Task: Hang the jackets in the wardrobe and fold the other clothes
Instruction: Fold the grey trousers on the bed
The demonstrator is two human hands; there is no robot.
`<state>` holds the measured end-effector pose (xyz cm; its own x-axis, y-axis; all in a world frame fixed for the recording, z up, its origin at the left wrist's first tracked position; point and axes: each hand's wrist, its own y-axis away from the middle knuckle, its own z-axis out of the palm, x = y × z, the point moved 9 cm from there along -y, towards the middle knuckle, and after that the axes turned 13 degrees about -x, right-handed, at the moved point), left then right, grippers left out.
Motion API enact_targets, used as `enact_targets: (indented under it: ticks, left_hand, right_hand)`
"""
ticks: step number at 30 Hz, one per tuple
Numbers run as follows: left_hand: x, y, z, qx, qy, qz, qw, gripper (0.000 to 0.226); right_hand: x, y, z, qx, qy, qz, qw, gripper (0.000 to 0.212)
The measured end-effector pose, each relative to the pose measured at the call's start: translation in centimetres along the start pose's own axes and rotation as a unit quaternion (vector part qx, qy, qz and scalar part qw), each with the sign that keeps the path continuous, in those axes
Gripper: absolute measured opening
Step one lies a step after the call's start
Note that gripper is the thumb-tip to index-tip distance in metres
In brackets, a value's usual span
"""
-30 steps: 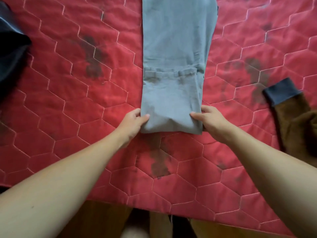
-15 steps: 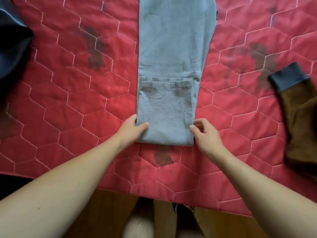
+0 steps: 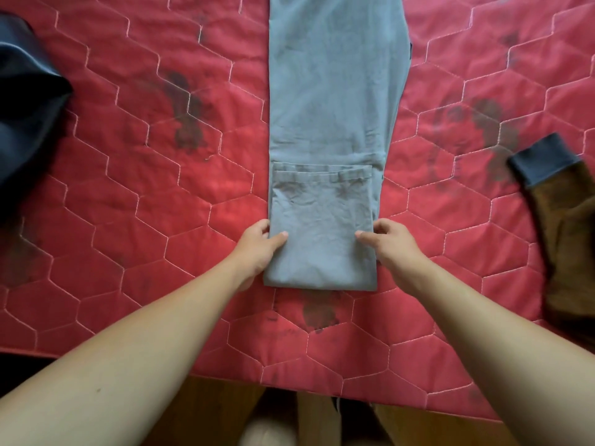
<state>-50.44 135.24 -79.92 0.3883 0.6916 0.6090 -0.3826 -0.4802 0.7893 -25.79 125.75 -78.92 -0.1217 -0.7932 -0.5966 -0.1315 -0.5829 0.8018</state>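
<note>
A pair of grey-blue trousers (image 3: 331, 101) lies lengthwise down the middle of the red quilted bedspread (image 3: 154, 194), its near end folded back over itself into a flap. My left hand (image 3: 259, 244) grips the left edge of that folded part, thumb on top and fingers tucked under the cloth. On the opposite side my right hand (image 3: 388, 241) grips the right edge the same way, thumb lying on the fabric. The far end of the trousers runs out of view at the top.
A dark navy garment (image 3: 25, 111) lies bunched at the left edge. A brown sleeve with a blue-grey cuff (image 3: 560, 214) lies at the right. The bedspread's near edge (image 3: 289, 381) hangs over a wooden floor.
Both hands slid from the near corners of the folded flap up along its side edges. The view shifted a little, showing more of the bedspread's near edge.
</note>
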Motion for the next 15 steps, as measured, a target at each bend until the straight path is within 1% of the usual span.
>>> enact_targets:
  ticks: [2, 4, 6, 8, 11, 15]
  left_hand:
    - [1.0, -0.6, -0.4, 0.008, 0.019, 0.008, 1.000, 0.017]
    - [2.0, -1.3, -0.6, 0.006, 0.036, 0.007, 0.999, 0.018]
    - [2.8, -1.6, -0.4, -0.001, 0.035, 0.000, 0.999, 0.019]
    - [3.9, -1.4, -0.4, 0.002, 0.023, 0.003, 1.000, 0.023]
    - [8.0, -1.1, -0.8, 0.006, 0.014, 0.045, 0.999, 0.025]
    - [17.3, -3.8, -2.6, 0.019, 0.046, 0.126, 0.991, 0.027]
  right_hand:
    - [-0.3, -0.6, 0.2, -0.003, -0.028, 0.005, 1.000, 0.006]
    - [-0.8, -0.9, 0.8, -0.022, -0.039, 0.013, 0.999, 0.009]
    - [-1.3, -1.1, 1.2, -0.037, -0.040, 0.029, 0.998, 0.017]
    - [-2.0, -1.0, 1.1, -0.043, -0.050, 0.034, 0.997, 0.020]
    - [-5.4, -0.8, 0.5, -0.053, -0.086, -0.014, 0.995, 0.021]
    - [-15.2, -2.6, -1.4, -0.096, -0.107, -0.107, 0.984, 0.023]
